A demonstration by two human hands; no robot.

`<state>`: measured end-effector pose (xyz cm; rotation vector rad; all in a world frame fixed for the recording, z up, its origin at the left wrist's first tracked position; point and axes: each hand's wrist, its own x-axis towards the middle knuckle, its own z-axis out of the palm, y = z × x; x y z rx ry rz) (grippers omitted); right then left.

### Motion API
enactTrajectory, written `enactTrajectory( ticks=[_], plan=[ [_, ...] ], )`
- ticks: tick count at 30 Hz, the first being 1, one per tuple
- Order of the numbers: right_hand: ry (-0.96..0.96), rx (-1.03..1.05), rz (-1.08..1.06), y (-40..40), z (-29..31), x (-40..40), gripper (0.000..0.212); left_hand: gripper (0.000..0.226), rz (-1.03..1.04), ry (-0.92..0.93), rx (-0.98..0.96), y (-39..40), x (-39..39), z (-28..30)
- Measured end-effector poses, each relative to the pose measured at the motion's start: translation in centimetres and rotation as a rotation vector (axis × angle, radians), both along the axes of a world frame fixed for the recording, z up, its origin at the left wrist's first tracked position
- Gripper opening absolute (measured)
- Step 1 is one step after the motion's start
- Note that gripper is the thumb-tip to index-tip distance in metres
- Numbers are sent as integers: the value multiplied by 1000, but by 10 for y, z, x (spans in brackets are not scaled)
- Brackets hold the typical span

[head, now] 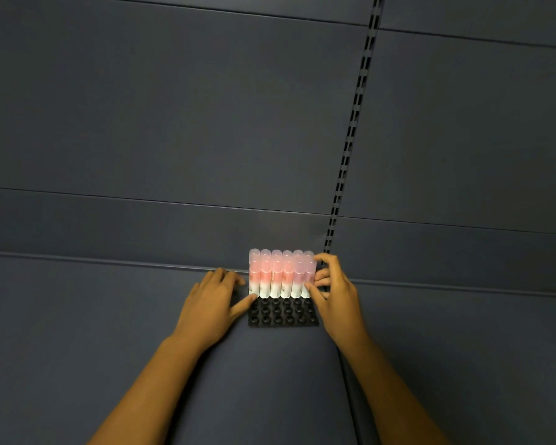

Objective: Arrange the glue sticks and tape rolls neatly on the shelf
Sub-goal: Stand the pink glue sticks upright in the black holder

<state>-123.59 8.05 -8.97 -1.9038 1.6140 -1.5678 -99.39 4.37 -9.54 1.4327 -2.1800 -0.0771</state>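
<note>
Several glue sticks (276,277) with pink translucent caps and white bodies stand upright in two rows at the back of a black tray (283,316) with round sockets; its front rows hold nothing. The tray rests on the dark shelf (109,316). My left hand (212,300) lies beside the tray's left edge, thumb touching the tray's corner under the leftmost stick. My right hand (331,290) curls round the rightmost glue stick, thumb at its lower body and fingers behind its cap. No tape rolls are in view.
Dark blue back panels (174,123) rise behind the shelf. A slotted upright (350,139) runs down the panels to just right of the glue sticks. A seam in the shelf (347,380) runs toward me below my right hand.
</note>
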Motion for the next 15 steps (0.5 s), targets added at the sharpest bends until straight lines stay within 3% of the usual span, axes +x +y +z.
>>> enactTrajectory(
  ticks=[4,9,12,15],
  plan=[
    [20,-19,-19,4,3,1,41,47,1,42,10,2,1,3],
    [107,-227,-141,12,26,11,38,40,1,6,-2,14,23,15],
    [198,-255,-66,11,43,40,27,38,39,-43,-21,21,53,24],
    [322,-135,77,6,52,86,21,36,81,-80,-33,30,91,34]
  ],
)
